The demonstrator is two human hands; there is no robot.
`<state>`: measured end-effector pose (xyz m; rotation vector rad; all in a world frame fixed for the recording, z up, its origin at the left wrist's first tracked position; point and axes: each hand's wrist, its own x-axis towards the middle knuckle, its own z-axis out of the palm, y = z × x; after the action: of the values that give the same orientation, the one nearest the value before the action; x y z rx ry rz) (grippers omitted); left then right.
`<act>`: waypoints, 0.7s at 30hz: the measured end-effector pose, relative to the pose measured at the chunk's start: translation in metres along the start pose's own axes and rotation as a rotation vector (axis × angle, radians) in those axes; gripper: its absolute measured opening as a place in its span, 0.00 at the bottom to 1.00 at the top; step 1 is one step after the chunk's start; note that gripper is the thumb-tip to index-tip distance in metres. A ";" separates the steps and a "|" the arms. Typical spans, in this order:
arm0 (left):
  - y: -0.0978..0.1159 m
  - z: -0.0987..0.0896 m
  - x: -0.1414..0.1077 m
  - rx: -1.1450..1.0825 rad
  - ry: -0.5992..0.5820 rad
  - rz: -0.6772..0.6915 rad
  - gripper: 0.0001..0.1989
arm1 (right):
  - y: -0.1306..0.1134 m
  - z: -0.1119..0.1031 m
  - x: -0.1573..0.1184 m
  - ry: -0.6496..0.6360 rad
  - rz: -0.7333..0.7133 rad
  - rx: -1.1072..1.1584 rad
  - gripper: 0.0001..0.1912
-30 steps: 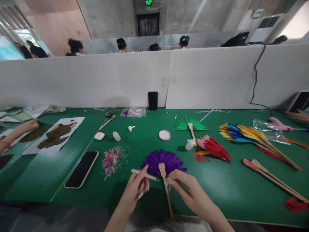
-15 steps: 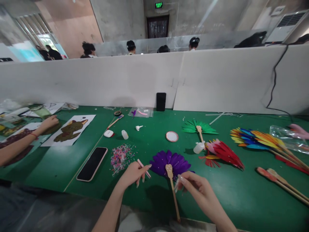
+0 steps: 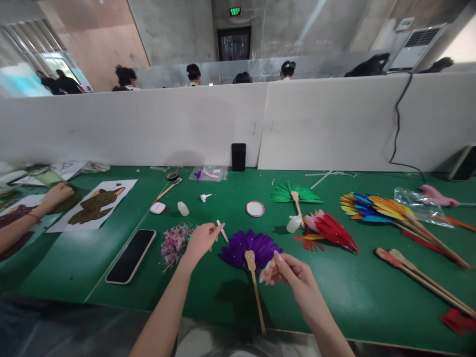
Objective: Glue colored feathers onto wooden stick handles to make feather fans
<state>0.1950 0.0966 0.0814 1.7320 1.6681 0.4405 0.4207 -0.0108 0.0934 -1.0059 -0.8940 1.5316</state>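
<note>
My left hand pinches a slim pale pink pen-like stick between thumb and fingers, beside a heap of multicoloured sequin-like bits. Just right of it lies a fan of purple feathers with small pale dots on it. The fan's wooden handle runs toward the table's front edge. My right hand is closed at the fan's lower right, its fingertips together over something small and whitish, too unclear to name. Beyond the fan is a round white lid-like disc with a red rim.
A green feather fan, small white bottle, red feather fan, multicoloured fans and wooden sticks lie right. A phone and another bottle are left. A co-worker's hand works far left.
My left hand has moved up and away from me with the pink stick, toward the fan's far left side. My right hand stays near the handle, fingers more curled. The view has shifted slightly right.
</note>
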 end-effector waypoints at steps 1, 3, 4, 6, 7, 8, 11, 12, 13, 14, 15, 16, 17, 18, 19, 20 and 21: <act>0.004 0.004 -0.010 -0.041 -0.012 0.031 0.24 | 0.000 0.000 0.002 -0.012 0.027 0.057 0.20; 0.013 0.014 -0.031 -0.163 -0.062 0.084 0.24 | -0.001 -0.001 0.006 -0.084 0.097 0.209 0.26; 0.018 0.020 -0.042 -0.319 -0.104 0.105 0.23 | -0.002 0.000 0.007 -0.135 0.133 0.286 0.29; 0.028 0.031 -0.060 -0.545 -0.167 0.118 0.22 | -0.006 0.001 0.010 -0.214 0.187 0.396 0.32; 0.032 0.035 -0.066 -0.614 -0.176 0.113 0.22 | -0.008 0.001 0.011 -0.237 0.204 0.429 0.32; 0.037 0.038 -0.071 -0.661 -0.165 0.102 0.23 | -0.009 0.002 0.010 -0.256 0.217 0.454 0.32; 0.047 0.043 -0.076 -0.738 -0.065 0.072 0.24 | -0.011 0.007 0.008 -0.306 0.242 0.528 0.33; 0.049 0.044 -0.075 -0.752 -0.028 0.065 0.24 | -0.011 0.008 0.006 -0.321 0.244 0.556 0.33; 0.051 0.044 -0.074 -0.761 0.004 0.058 0.23 | -0.011 0.010 0.005 -0.334 0.243 0.581 0.34; 0.053 0.044 -0.072 -0.767 0.035 0.053 0.23 | -0.011 0.011 0.004 -0.343 0.240 0.600 0.34; 0.054 0.043 -0.071 -0.769 0.061 0.051 0.23 | -0.011 0.012 0.003 -0.350 0.236 0.616 0.34; 0.055 0.043 -0.069 -0.768 0.081 0.053 0.22 | -0.012 0.013 0.002 -0.357 0.234 0.627 0.34; 0.057 0.043 -0.068 -0.765 0.094 0.062 0.22 | -0.012 0.014 0.001 -0.360 0.231 0.634 0.34; 0.058 0.043 -0.068 -0.760 0.099 0.075 0.21 | -0.013 0.014 0.000 -0.361 0.227 0.636 0.35; 0.060 0.043 -0.067 -0.755 0.101 0.089 0.20 | -0.014 0.014 -0.001 -0.360 0.222 0.632 0.35; 0.062 0.043 -0.067 -0.752 0.101 0.101 0.19 | -0.014 0.014 -0.002 -0.357 0.215 0.620 0.35; 0.064 0.043 -0.067 -0.753 0.100 0.108 0.19 | -0.014 0.014 -0.003 -0.352 0.204 0.596 0.36</act>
<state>0.2626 0.0248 0.1081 1.2402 1.2317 1.0620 0.4127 -0.0123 0.1122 -0.4083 -0.5137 2.0267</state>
